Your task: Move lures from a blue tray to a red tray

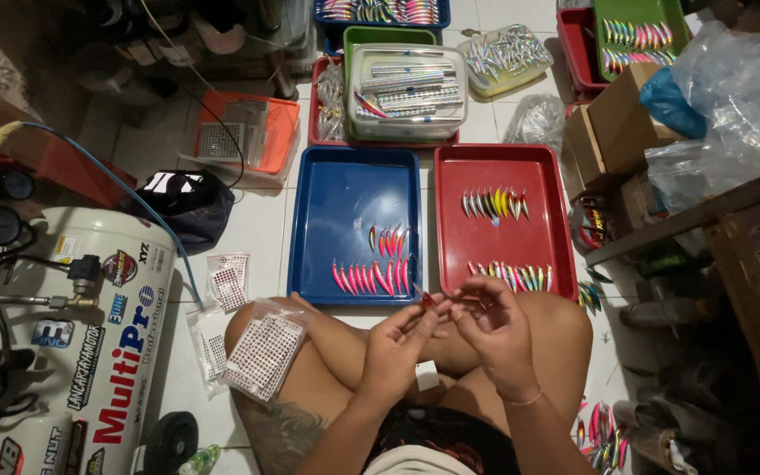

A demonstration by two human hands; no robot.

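Observation:
I sit cross-legged on a white tiled floor. My left hand [400, 341] pinches a small red fishing lure [427, 300] by its fingertips. My right hand [490, 323] meets it from the right, its fingers bent at the lure's tip; whether it holds anything is too small to tell. Just ahead lies a blue tray [345, 202] with two rows of red and pink lures [371, 277]. Beside it to the right, a red tray [521, 171] carries two rows of multicoloured lures [494, 203]. A clear bag of small red-dotted stickers [264, 352] rests on my left knee.
A white air compressor tank [98, 343] with a blue hose fills the left. Clear boxes, an orange tray [261, 123] and further trays of lures stand at the back. Cardboard boxes, plastic bags and a wooden bench [705, 211] crowd the right. Loose lures [600, 435] lie by my right leg.

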